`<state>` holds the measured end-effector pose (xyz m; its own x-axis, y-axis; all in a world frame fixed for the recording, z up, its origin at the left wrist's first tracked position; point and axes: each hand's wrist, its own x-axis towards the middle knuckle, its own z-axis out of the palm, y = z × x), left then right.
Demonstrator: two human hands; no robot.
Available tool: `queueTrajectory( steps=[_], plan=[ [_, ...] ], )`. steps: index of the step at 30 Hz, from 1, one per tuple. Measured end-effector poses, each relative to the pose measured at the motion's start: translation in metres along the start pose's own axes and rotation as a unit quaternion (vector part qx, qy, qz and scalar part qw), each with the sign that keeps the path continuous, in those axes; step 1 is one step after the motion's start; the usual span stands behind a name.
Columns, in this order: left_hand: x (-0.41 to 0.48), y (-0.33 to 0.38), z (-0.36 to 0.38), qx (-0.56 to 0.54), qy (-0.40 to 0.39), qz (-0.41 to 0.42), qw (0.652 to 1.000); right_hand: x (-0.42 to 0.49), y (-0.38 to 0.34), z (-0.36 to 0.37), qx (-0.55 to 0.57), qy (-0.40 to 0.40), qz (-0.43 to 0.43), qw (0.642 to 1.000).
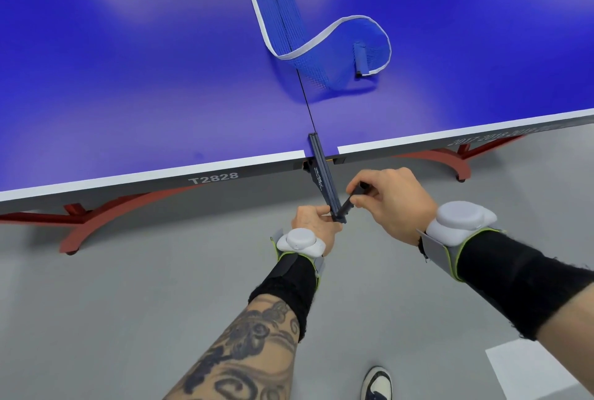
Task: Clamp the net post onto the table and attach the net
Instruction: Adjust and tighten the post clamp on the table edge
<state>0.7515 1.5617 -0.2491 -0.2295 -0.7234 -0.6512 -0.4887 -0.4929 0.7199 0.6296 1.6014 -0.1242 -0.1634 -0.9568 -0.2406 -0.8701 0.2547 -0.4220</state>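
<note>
Indoor table-tennis room or sports hall, large blue table (128, 78) with white edge lines (160, 172) and the marking T2828 (213, 178) on its side rail, red arched legs (96, 223) beneath the table, loose blue net (321, 46) lying on top, smooth grey floor (128, 303) all around it.

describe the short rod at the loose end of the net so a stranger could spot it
Start at the blue table and follow the slack net along its middle toward the near edge, where it curls into a loop. The rod is the short blue-grey tube lying inside that loop. Unlike the dark post at the table's edge, no hand touches it.
</note>
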Motion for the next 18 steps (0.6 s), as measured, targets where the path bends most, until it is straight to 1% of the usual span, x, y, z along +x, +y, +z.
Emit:
queueTrajectory(
  steps=[9,18],
  plan=[
    [-0.0012,-0.0019,-0.0020,-0.003,-0.002,0.003,1.000,-0.0036,0.0006,0.0050,0.002,0.009,0.006,1.000],
    [-0.0023,-0.0039,-0.0001,-0.037,-0.001,-0.010,0.999,-0.0050,0.0011,0.0110,0.012,0.017,0.000,1.000]
  ],
)
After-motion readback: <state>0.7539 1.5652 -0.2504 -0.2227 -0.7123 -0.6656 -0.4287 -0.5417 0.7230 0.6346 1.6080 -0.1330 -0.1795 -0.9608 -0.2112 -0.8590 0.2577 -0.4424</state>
